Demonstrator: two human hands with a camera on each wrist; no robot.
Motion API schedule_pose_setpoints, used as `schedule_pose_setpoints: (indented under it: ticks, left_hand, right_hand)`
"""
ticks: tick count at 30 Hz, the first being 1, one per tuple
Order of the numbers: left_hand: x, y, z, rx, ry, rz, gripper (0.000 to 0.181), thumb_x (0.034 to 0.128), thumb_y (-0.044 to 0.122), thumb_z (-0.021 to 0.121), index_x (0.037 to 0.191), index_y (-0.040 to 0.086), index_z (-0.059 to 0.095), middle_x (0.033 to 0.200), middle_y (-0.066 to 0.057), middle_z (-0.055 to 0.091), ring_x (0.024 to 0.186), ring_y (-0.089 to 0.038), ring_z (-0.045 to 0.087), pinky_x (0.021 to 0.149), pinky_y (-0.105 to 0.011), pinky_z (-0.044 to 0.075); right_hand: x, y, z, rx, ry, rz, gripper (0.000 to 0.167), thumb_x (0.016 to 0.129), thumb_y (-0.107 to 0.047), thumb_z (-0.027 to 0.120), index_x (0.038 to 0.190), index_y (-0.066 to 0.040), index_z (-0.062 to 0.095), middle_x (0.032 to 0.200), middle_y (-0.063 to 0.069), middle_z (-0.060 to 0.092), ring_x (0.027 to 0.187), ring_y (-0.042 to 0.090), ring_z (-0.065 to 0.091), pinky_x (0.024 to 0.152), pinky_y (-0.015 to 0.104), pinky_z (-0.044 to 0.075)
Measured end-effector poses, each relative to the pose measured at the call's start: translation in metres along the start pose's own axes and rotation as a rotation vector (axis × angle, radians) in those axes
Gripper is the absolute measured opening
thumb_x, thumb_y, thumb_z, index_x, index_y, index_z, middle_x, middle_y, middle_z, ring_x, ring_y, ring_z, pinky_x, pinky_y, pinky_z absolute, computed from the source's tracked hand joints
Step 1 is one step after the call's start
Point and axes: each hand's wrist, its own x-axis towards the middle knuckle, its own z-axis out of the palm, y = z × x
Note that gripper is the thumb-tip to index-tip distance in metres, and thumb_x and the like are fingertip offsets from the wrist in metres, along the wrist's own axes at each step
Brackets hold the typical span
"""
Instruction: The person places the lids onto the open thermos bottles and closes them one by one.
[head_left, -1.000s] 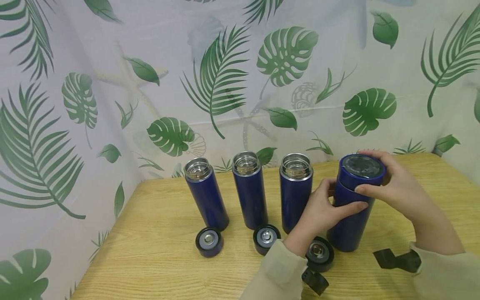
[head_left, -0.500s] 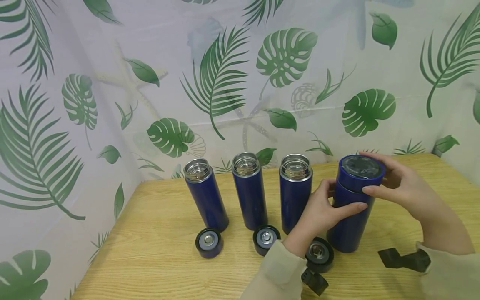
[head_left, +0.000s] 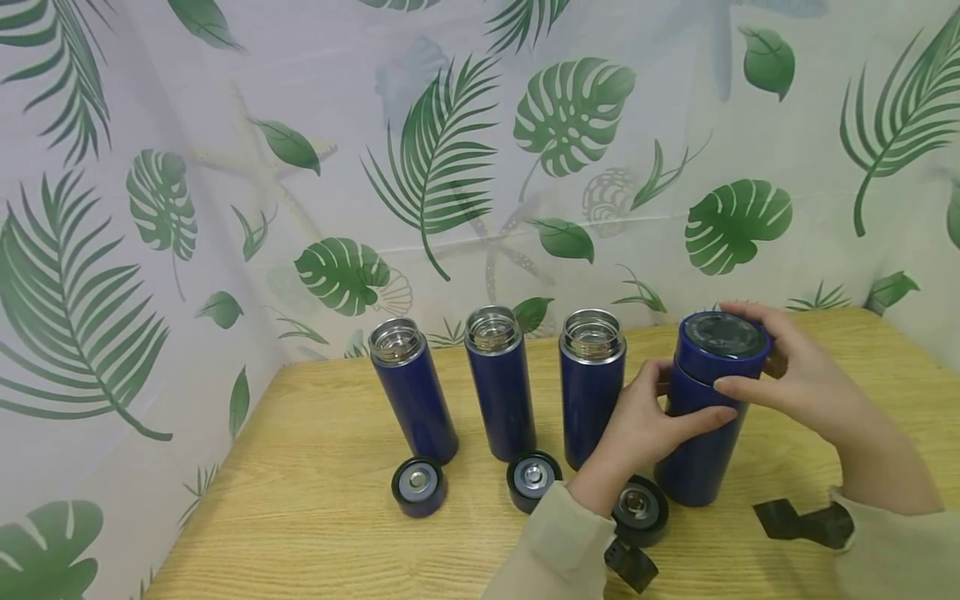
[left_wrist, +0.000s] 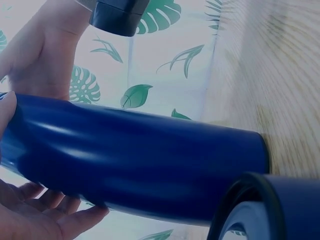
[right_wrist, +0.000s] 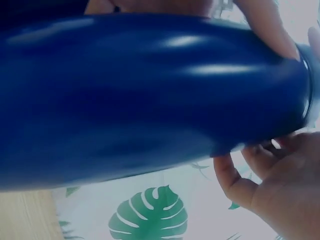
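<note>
A dark blue thermos bottle point(head_left: 697, 458) stands on the table at the right, its lid point(head_left: 723, 343) with a black glossy top seated on the mouth. My left hand point(head_left: 637, 421) grips the bottle's upper body from the left, thumb across the front. My right hand point(head_left: 806, 383) holds the lid from the right, thumb at the seam below it and fingers behind. In the left wrist view the bottle body point(left_wrist: 150, 155) runs across the frame. The right wrist view shows the bottle point(right_wrist: 150, 100) close up, with fingers on both sides.
Three lidless blue bottles stand in a row to the left: the far one point(head_left: 416, 404), the middle one point(head_left: 501, 400), the near one point(head_left: 588, 400). Their lids lie upturned in front: left lid point(head_left: 418, 486), middle lid point(head_left: 532, 479), right lid point(head_left: 639, 508). A leaf-patterned cloth point(head_left: 465, 142) hangs behind the table point(head_left: 330, 517).
My right hand has shifted slightly around the lid, its thumb sliding right and then back left. The left hand and the other bottles have stayed in place.
</note>
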Motion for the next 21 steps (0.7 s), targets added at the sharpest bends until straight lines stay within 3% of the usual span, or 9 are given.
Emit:
schedule_pose_setpoints:
  ticks: [3,7,11,15,18,21]
  left_hand:
    - [0.0,0.001,0.0,-0.001,-0.002,-0.01,0.054,0.076,0.033,0.069,0.122,0.026,0.042,0.111,0.015,0.048,0.103,-0.003,0.047,0.079,-0.028,0.044]
    - [0.0,0.001,0.0,-0.001,0.0,-0.013,0.055,0.0759,0.034,0.069,0.122,0.026,0.042,0.111,0.015,0.048,0.104,-0.003,0.047,0.079,-0.029,0.044]
    - [0.0,0.001,0.0,-0.001,0.001,-0.003,0.054,0.0761,0.033,0.069,0.122,0.026,0.042,0.11,0.015,0.049,0.103,-0.003,0.047,0.079,-0.028,0.044]
    - [0.0,0.0,0.001,0.0,0.0,0.009,0.053,0.076,0.033,0.07,0.121,0.026,0.042,0.11,0.016,0.049,0.102,-0.003,0.047,0.078,-0.028,0.044]
    - [0.0,-0.001,0.001,0.005,0.0,0.017,0.053,0.076,0.033,0.07,0.12,0.026,0.043,0.11,0.016,0.049,0.102,-0.002,0.048,0.077,-0.027,0.044]
    - [0.0,-0.001,0.001,0.006,0.003,0.02,0.053,0.0758,0.032,0.07,0.121,0.026,0.043,0.11,0.016,0.049,0.102,-0.002,0.048,0.077,-0.027,0.044]
  right_hand:
    - [-0.002,0.004,-0.005,0.143,-0.06,-0.063,0.068,0.08,0.016,0.051,0.138,-0.007,0.025,0.119,-0.004,0.044,0.1,0.005,0.051,0.075,0.016,0.044]
    - [-0.003,0.004,-0.007,0.23,-0.087,-0.074,0.063,0.081,0.017,0.048,0.136,-0.006,0.029,0.12,-0.003,0.047,0.099,0.01,0.054,0.074,0.02,0.046]
    - [-0.003,-0.002,-0.005,0.088,-0.027,-0.009,0.062,0.08,0.012,0.055,0.134,-0.007,0.031,0.115,-0.004,0.048,0.094,0.005,0.053,0.072,0.017,0.044]
    - [-0.003,-0.013,0.0,-0.101,0.041,0.114,0.066,0.078,-0.003,0.066,0.133,-0.003,0.028,0.117,0.009,0.044,0.092,0.003,0.049,0.067,0.013,0.042]
    - [-0.003,-0.02,0.003,-0.163,0.059,0.165,0.07,0.077,-0.01,0.069,0.131,0.0,0.026,0.119,0.019,0.041,0.092,0.001,0.046,0.064,0.013,0.041]
    - [-0.002,-0.02,0.003,-0.165,0.064,0.141,0.07,0.076,-0.008,0.07,0.13,0.002,0.027,0.118,0.019,0.041,0.091,-0.002,0.046,0.066,0.011,0.039]
